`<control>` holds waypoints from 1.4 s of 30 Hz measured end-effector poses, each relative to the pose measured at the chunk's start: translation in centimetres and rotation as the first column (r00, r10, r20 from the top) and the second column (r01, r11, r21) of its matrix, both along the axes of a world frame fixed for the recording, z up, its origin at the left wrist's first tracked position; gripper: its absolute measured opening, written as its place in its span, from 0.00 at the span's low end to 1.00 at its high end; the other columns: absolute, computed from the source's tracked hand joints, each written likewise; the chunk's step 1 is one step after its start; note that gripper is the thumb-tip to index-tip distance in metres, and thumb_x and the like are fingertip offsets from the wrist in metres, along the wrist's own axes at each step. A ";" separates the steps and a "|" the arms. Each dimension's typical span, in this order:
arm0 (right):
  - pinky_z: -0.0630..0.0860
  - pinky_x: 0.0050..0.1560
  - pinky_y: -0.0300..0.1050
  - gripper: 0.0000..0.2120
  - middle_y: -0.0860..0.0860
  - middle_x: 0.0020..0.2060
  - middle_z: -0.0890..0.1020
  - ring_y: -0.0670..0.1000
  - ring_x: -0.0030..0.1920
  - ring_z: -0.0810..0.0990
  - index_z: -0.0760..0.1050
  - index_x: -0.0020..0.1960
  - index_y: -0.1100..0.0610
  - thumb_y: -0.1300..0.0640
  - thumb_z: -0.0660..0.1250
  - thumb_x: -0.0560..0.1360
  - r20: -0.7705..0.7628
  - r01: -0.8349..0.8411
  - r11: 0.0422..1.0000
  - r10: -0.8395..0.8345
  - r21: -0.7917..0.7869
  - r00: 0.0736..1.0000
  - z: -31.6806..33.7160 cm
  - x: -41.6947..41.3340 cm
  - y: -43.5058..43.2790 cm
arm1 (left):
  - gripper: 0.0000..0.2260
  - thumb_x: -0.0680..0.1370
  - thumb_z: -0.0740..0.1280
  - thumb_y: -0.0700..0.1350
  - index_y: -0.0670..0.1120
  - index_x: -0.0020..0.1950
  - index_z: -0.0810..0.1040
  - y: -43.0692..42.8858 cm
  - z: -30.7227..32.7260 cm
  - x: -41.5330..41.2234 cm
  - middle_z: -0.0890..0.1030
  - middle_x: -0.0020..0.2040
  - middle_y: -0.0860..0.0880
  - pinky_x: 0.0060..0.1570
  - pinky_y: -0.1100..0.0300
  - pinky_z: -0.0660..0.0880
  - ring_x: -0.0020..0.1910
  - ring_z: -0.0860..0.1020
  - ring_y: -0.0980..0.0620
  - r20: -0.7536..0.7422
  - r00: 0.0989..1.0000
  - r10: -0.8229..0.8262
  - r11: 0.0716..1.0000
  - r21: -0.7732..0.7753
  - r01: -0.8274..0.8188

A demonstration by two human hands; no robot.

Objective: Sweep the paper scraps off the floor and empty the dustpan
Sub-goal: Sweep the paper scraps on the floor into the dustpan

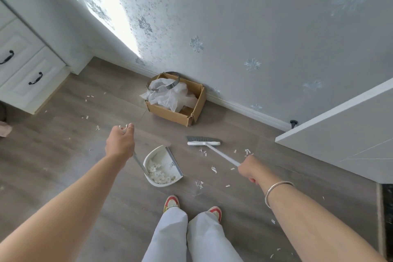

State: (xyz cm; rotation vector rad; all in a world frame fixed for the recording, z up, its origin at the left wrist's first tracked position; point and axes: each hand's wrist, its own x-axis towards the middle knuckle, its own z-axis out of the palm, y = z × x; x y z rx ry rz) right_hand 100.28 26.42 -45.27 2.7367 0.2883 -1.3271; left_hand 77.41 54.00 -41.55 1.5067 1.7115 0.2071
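A single wide-angle view from the person's head looks steeply down and forward over both outstretched arms to the wooden floor [276,176], taking in their own shoes [171,202] near the bottom edge and the patterned wall [255,27] rising ahead, its lines bent by the lens.

My arms bare to above the elbow with no sleeves in sight, a plain silver bangle [276,191] round my right wrist, loose white wide-leg trousers [191,238] covering my legs, red and white sneakers [171,202] with pale tongues on my feet
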 end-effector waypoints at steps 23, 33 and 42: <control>0.77 0.37 0.41 0.10 0.52 0.25 0.82 0.55 0.27 0.79 0.80 0.34 0.60 0.56 0.62 0.68 0.237 0.347 0.936 -0.326 -0.054 0.915 5.9 4.4 -17.5 | 0.25 0.77 0.58 0.63 0.42 0.60 0.73 -5.3 1.8 11.8 0.81 0.57 0.38 0.54 0.39 0.79 0.54 0.81 0.33 0.034 0.863 -0.504 0.864 0.003 0.504; 0.67 0.27 0.42 0.11 0.59 0.39 0.80 0.56 0.33 0.75 0.76 0.54 0.64 0.63 0.58 0.75 0.036 0.556 0.819 -0.565 0.138 0.824 -0.4 5.9 -15.4 | 0.18 0.82 0.60 0.55 0.40 0.60 0.71 -6.3 0.7 13.7 0.77 0.37 0.43 0.37 0.52 0.73 0.29 0.72 0.46 0.138 0.920 -0.367 0.925 -0.045 0.376; 0.58 0.22 0.33 0.07 0.56 0.29 0.70 0.50 0.24 0.65 0.72 0.48 0.62 0.68 0.56 0.75 -0.179 0.694 0.715 -0.674 0.085 0.717 -2.8 5.1 -14.4 | 0.19 0.82 0.60 0.54 0.40 0.62 0.71 -7.8 0.3 15.9 0.75 0.36 0.44 0.32 0.55 0.71 0.30 0.72 0.47 0.134 0.925 -0.356 0.929 -0.055 0.365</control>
